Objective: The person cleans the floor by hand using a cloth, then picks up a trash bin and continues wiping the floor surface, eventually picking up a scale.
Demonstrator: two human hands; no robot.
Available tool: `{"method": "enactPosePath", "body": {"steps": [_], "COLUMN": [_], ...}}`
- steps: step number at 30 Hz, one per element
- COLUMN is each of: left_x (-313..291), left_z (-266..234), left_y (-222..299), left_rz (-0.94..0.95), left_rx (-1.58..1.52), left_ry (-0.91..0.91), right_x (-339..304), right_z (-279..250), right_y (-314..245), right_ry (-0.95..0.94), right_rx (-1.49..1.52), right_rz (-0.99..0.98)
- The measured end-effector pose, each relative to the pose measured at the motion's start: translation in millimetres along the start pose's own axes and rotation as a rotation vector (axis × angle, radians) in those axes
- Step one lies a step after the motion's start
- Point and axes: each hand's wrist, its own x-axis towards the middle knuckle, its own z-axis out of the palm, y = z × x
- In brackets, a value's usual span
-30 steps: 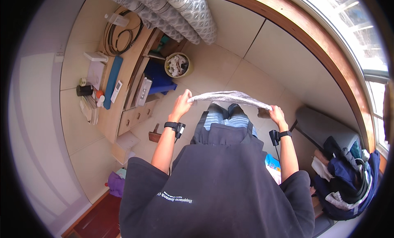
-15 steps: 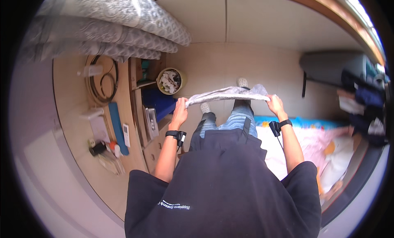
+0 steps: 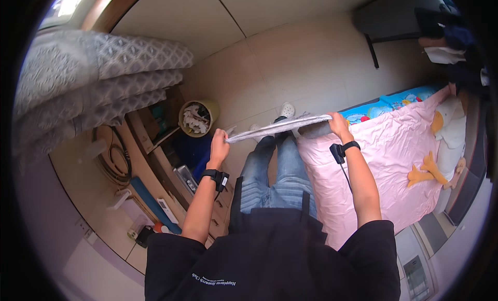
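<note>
Head view: the left hand [image 3: 220, 145] sits at about ten o'clock from the picture's centre, its grip closed tight on one end of a grey folded cloth [image 3: 280, 127]; the right hand [image 3: 339, 126] sits at about one o'clock, its grip likewise closed on the other end; the cloth runs taut between the two hands as a thin, nearly level band, held in the air above the person's jeans and white shoes [image 3: 286, 110]; each wrist wears a black band, the left one [image 3: 215, 175] and the right one [image 3: 342, 149], the latter with a thin cable trailing down the forearm.

At three o'clock lies a bed with a pink quilt [image 3: 394, 166], its near edge just beside the person's right leg; a white and yellow duck plush [image 3: 441, 145] rests on it toward the far right; at nine o'clock a wooden worktop [image 3: 111, 197] carries a coiled cable [image 3: 106, 156] and small items; at eleven o'clock a round yellow bin [image 3: 196, 118] holds crumpled white paper; grey patterned curtains [image 3: 93, 78] hang at ten o'clock; a dark bench [image 3: 394, 18] stands at one o'clock on the pale tiled floor [image 3: 290, 57].
</note>
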Motion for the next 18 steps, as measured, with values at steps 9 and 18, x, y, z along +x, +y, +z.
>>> {"method": "enactPosePath", "body": {"steps": [9,18], "left_x": [124,184], "left_z": [52,194], "left_y": [58,-96], "left_rz": [0.242,0.204], "left_rx": [0.109,0.596], "left_ry": [-0.083,-0.763], "right_x": [78,174], "right_z": [-57,138], "right_y": [26,145], "right_ry": [0.385,0.017], "right_rx": [-0.022,-0.238], "right_rz": [-0.150,-0.078]}}
